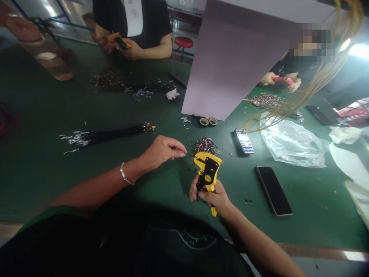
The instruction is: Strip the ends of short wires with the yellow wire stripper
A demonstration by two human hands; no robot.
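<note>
My right hand is wrapped round the handle of a yellow and black wire stripper, its jaws pointing up and left. Left of the tool, my left hand has its thumb and forefinger pinched together; anything between the fingertips is too small to make out. Just beyond the stripper lies a heap of short dark wires with coppery ends. A long bundle of black wires stretches across the green table to the left, white tips at one end and copper at the other.
Two phones, a clear plastic bag and tape rolls lie to the right and ahead. A tall pale panel stands ahead. Beyond it, two people hold tools over more wire piles. A bottle is upper left.
</note>
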